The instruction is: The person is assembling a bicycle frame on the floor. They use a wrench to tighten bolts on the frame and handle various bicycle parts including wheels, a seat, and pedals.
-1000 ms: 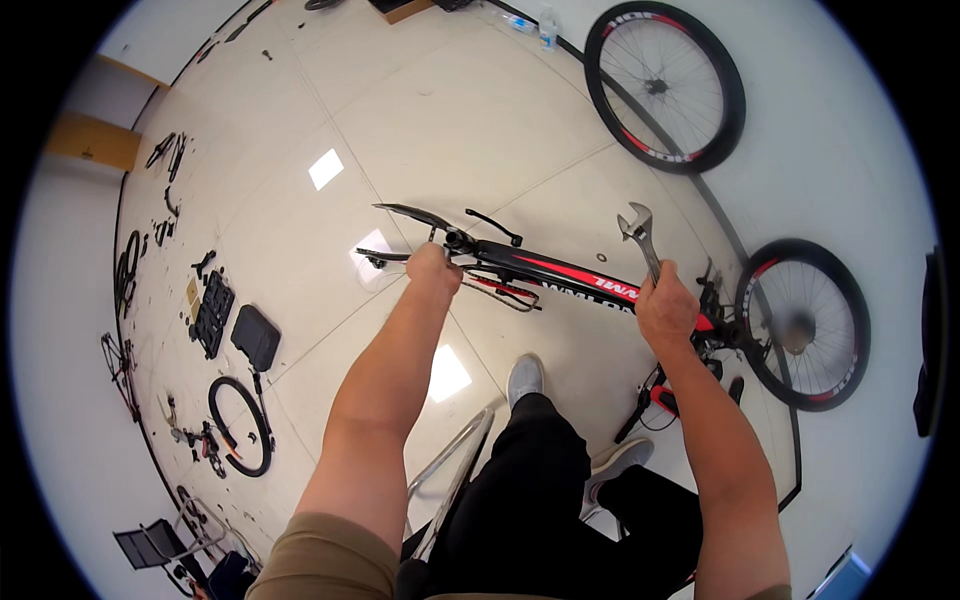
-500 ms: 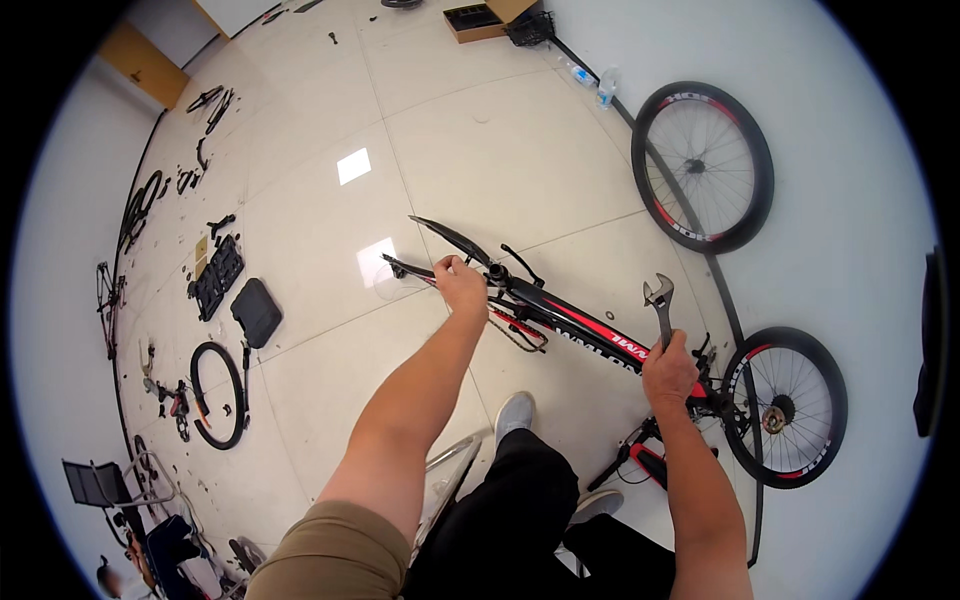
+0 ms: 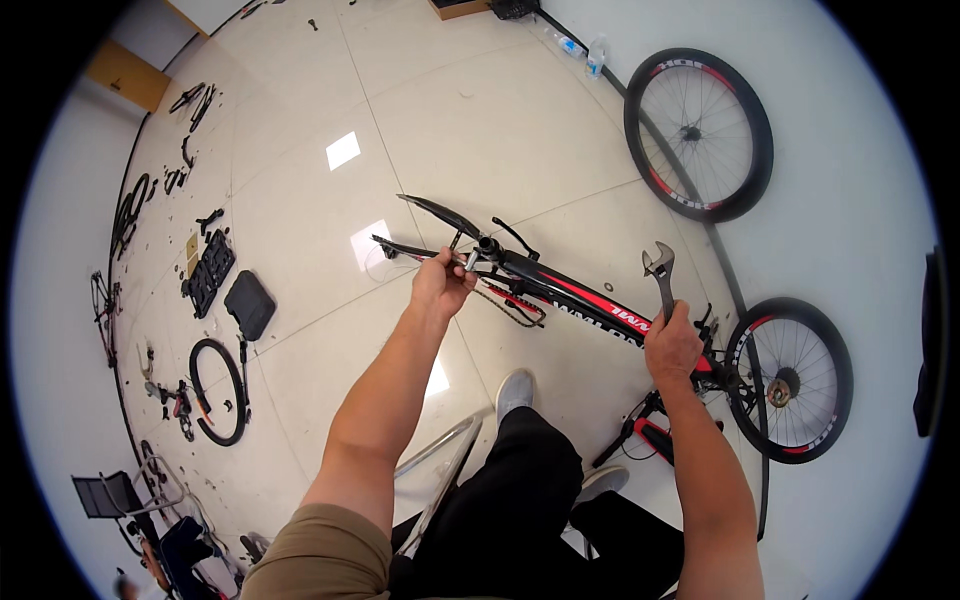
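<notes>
A black and red bicycle frame (image 3: 600, 314) slants across the floor in front of me, its wheels off. Beside the frame's seat-tube end, my left hand (image 3: 440, 285) pinches a short silver metal cylinder (image 3: 471, 260); I cannot tell whether it touches the frame. The bare rear stays (image 3: 440, 212) reach out beyond that hand, and a chain (image 3: 505, 308) hangs below the tube. Over the frame's right end my right hand (image 3: 674, 345) is closed round the handle of a silver adjustable wrench (image 3: 660, 268), jaws upward. That hand partly covers the frame.
Two wheels, one upper (image 3: 698, 135) and one lower (image 3: 790, 380), lean against the right wall near plastic bottles (image 3: 597, 57). On the left lie an open tool case (image 3: 212, 272), a black case (image 3: 250, 305) and a tire (image 3: 218, 392). A metal-framed chair (image 3: 440, 445) stands by my legs.
My left hand has drawn back slightly from the frame, and the silver cylinder now shows in its fingers. My right hand keeps holding the wrench. The view has shifted a little.
</notes>
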`<state>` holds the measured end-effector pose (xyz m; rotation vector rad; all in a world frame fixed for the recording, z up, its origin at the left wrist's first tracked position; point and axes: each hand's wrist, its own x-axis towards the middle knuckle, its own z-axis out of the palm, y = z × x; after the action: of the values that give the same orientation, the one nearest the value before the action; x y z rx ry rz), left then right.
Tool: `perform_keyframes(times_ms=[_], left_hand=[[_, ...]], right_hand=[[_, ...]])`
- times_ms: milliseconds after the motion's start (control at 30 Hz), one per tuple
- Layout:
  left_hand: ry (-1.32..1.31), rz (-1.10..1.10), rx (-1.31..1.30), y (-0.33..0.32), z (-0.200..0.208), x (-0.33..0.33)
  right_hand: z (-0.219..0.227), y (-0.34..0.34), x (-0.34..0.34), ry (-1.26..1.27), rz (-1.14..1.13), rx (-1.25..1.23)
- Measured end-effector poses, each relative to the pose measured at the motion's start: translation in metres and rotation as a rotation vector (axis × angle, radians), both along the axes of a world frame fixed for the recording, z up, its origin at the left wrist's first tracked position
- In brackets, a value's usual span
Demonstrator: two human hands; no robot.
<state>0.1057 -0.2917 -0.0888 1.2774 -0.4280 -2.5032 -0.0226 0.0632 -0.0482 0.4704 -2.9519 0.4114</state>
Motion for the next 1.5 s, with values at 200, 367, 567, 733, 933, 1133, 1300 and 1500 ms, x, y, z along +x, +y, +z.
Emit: perform_keyframes(times_ms=[200,367,567,733,933,1133,1300,1500], left_hand=[[-0.418,-0.143,-0.673,-0.010,-0.004,0.002],[-0.307,-0.631,-1.324,-0.013,0.032,0.009],[-0.207,-1.359,-1.274,-0.050,0.051,-0.004],[-0.260,-1.666,-1.004,-0.079,0.057,-0.027],[-0.276,-1.699,-0.755,-0.077,0.062,-0.035],[-0.244,-1.553,-0.594,-0.091,0.052,-0.037],[-0.228,-1.622,-0.644,-0.093,0.054,-0.050],[-0.300,-1.685,-0.761,-0.091,0.058,-0.050]], right_hand=[[0.004,-0.003,0.000,-0.024,-0.005,-0.021],[0.004,0.000,0.000,-0.051,-0.033,0.000],[0.004,-0.001,-0.002,-0.079,-0.036,0.001],[0.005,-0.003,0.000,-0.099,-0.063,0.012],[0.006,-0.002,0.001,-0.142,-0.085,0.014],[0.013,-0.004,-0.001,-0.090,-0.027,-0.004],[0.011,-0.002,0.000,-0.078,-0.019,-0.007],[0.012,-0.002,-0.002,-0.111,-0.033,0.004]])
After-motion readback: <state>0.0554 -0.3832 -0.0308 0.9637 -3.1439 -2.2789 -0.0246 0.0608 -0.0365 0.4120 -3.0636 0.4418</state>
